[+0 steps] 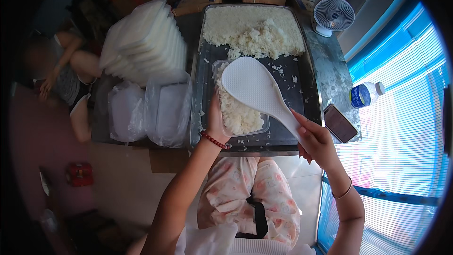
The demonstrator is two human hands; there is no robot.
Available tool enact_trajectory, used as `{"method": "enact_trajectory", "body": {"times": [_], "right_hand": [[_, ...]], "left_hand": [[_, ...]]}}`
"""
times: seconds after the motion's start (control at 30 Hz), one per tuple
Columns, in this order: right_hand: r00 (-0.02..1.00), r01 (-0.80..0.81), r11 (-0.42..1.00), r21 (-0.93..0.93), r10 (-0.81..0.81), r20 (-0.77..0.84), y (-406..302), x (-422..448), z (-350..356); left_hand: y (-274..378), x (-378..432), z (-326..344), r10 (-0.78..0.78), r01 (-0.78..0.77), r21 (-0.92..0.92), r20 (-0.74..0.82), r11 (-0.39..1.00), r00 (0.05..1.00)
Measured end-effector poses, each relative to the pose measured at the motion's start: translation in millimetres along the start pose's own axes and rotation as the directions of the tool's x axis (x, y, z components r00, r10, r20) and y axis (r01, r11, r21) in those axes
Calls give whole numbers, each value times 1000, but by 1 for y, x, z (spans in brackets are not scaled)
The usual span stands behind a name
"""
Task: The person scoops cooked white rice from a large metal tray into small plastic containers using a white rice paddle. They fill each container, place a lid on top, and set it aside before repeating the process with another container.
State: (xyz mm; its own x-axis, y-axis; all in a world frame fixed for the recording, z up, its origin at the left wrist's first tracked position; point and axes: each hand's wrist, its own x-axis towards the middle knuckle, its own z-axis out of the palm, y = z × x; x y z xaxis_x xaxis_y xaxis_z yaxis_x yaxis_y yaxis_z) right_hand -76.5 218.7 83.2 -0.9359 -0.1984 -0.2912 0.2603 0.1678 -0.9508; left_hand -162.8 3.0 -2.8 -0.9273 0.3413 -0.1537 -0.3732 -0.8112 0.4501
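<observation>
My left hand (216, 118) grips the left side of a clear plastic container (266, 127) with cooked white rice (240, 117) in it. In my right hand (313, 138) is the handle of a white plastic rice paddle (249, 83); its broad, dimpled blade lies over the container's upper part and hides some of the rice. Beneath both is a large dark metal tray (288, 102). A thick bed of cooked rice (247, 21) covers the tray's far half, loosely heaped at its near edge, and scattered grains dot the near half.
Left of the tray stand a tall stack of filled flat containers (145, 39) and plastic-bagged empty containers (171, 109). At right are a small fan (332, 14), a water bottle (364, 95) and a phone (340, 123). Another person (70, 67) sits at far left.
</observation>
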Motion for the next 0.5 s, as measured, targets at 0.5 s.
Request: {"method": "enact_trajectory", "body": {"times": [0.5], "right_hand": [[991,-100,878,469,128,-28,22,5,-12]], "left_hand": [[0,-11,-11,64,-63,-75,2,995,998]]}}
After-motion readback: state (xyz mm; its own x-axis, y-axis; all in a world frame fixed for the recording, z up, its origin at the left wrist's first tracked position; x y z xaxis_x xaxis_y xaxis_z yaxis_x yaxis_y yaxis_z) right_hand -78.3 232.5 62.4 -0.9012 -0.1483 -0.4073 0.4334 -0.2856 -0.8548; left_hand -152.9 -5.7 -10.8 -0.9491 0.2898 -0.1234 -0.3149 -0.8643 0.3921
